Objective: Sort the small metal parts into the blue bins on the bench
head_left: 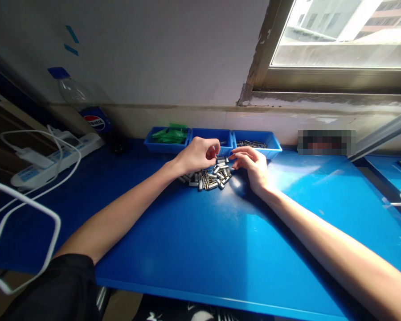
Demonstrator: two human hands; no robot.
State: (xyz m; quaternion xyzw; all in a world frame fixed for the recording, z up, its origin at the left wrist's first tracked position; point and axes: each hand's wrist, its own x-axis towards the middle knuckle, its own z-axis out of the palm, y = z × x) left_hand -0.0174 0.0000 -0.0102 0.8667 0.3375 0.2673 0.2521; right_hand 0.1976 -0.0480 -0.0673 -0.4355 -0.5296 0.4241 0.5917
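Note:
A pile of small metal pieces (212,178), dark and silvery blocks mixed with thin brass-coloured pins, lies on the blue table (187,240). My left hand (198,154) is over the back of the pile, with thumb and fingers curled into a pinch. What it holds, if anything, is too small to make out. To the right of the pile is my right hand (254,169), its fingers bent toward the pieces and slightly apart. I see nothing between them. Part of the pile is hidden behind my left hand.
Behind the pile stand three joined blue bins: the left bin (149,143) with green plastic, the middle bin (203,132) partly hidden, the right bin (276,145) with thin metal pins. A cola bottle (95,118), a power strip (67,156) and white cables (58,223) are at left.

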